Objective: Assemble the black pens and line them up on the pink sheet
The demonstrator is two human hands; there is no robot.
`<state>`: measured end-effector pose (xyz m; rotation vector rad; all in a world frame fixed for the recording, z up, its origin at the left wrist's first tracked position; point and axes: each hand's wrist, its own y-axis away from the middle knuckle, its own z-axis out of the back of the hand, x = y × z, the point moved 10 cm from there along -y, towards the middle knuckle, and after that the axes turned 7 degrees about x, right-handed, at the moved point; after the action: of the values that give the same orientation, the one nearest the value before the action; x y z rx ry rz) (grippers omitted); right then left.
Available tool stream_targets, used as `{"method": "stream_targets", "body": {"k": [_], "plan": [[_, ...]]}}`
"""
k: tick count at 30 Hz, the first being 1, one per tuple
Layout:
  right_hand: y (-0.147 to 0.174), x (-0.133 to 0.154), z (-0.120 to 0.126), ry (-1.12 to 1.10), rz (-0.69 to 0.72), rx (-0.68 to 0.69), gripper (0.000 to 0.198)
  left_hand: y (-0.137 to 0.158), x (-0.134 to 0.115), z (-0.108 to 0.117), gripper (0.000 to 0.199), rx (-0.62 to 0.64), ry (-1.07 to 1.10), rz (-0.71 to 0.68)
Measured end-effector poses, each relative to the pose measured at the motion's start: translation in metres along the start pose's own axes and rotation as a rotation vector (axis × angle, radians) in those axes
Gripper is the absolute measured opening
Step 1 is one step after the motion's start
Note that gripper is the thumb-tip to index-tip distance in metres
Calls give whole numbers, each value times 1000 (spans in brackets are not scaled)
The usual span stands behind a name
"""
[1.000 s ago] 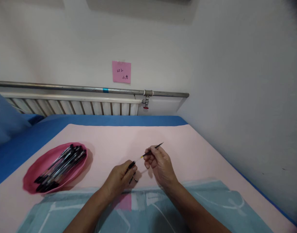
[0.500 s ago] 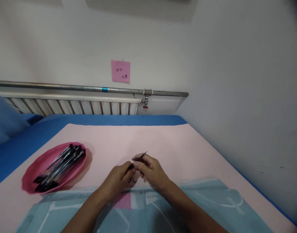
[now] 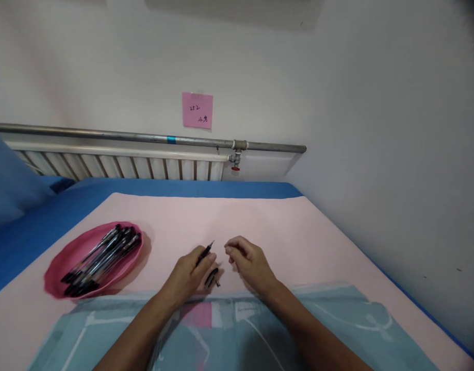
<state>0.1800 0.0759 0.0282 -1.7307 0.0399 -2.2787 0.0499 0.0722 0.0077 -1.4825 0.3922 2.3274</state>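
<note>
My left hand point(image 3: 190, 270) is closed around a dark pen point(image 3: 205, 252), whose thin tip points up and to the right past the thumb. Most of the pen's body is hidden in the palm. Just to the right, my right hand point(image 3: 249, 262) is held with thumb and fingers pinched, apart from the pen. Whether something small sits in that pinch I cannot make out. Below the left thumb, small black pieces point(image 3: 211, 278) lie on the pink tabletop point(image 3: 260, 216); their kind is unclear.
A pink oval basket point(image 3: 53, 275) with several clear, black-ended pens point(image 3: 103, 260) stands to the left. A blue-green patterned cloth point(image 3: 329, 319) lies along the near edge. Behind the blue table edge point(image 3: 206, 188) are a radiator point(image 3: 144, 167) and a pipe point(image 3: 124, 136); a wall rises at right.
My hands have moved apart: the right one has drawn away from the pen tip to the right. The pen stays in my left hand. More of the black pieces shows below it.
</note>
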Motion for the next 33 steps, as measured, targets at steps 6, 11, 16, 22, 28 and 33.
{"method": "stream_targets", "body": {"k": [6, 11, 16, 22, 28, 33], "plan": [[8, -7, -40, 577, -53, 370, 12, 6, 7, 21, 39, -108, 164, 35], [15, -12, -54, 807, -73, 442, 14, 5, 8, 16, 38, -73, 129, 37], [21, -12, -60, 892, -25, 475, 18, 1, 10, 10, 38, -30, 2, 30], [15, -1, -40, 700, 58, 343, 20, 1, 11, 7, 39, -11, -44, 37], [-2, -8, 13, -79, -58, -85, 14, 2, 1, -8, 36, 83, -56, 2], [0, -23, 11, -413, -182, -178, 20, 3, -6, -19, 34, 139, -75, -28]]}}
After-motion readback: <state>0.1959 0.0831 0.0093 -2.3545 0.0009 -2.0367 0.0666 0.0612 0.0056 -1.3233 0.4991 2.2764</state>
